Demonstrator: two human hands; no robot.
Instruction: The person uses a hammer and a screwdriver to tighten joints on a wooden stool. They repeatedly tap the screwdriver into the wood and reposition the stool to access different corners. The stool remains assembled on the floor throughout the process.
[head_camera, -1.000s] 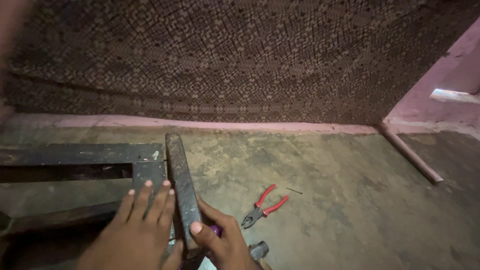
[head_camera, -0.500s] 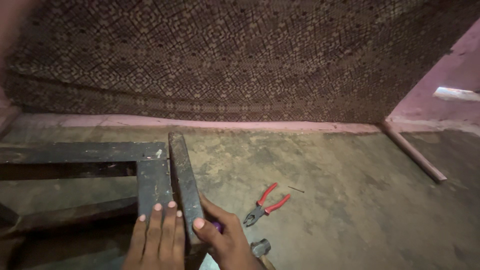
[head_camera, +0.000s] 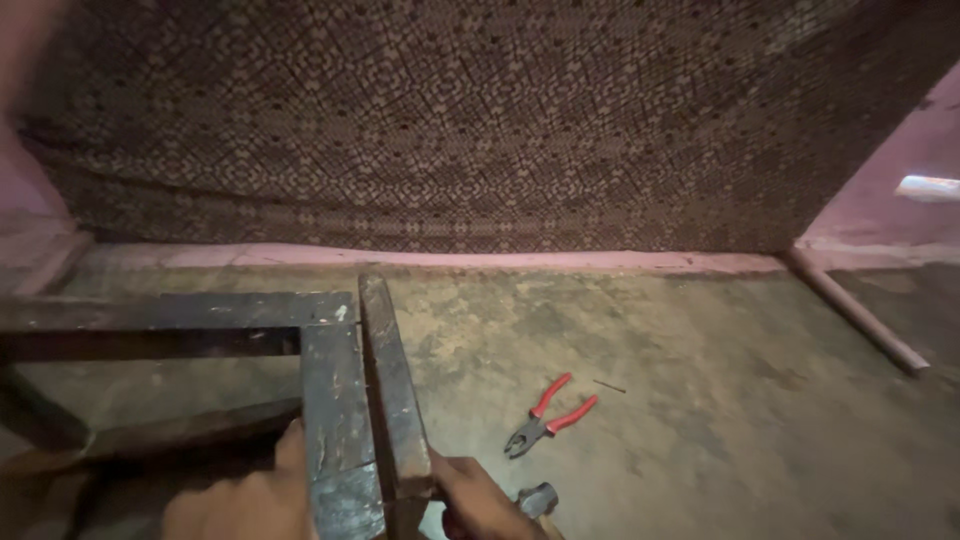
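— Where's the loose wooden bar (head_camera: 395, 385) against the dark wooden frame (head_camera: 330, 390)?
— Pressed along the frame's right side, standing on edge on the floor (head_camera: 700, 400).
— And the hands?
— Right hand (head_camera: 480, 500) closed around the bar's near end. Left hand (head_camera: 245, 500) lies at the frame's left edge; its fingers are hidden, so I cannot tell its opening.
— Anything else?
— Red-handled pliers (head_camera: 550, 415) right of the bar, a hammer head (head_camera: 538, 497) just beside the right hand.

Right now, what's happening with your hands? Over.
Left hand on dark wooden frame. Right hand steadying loose plank. Red pliers, hammer head lie nearby.
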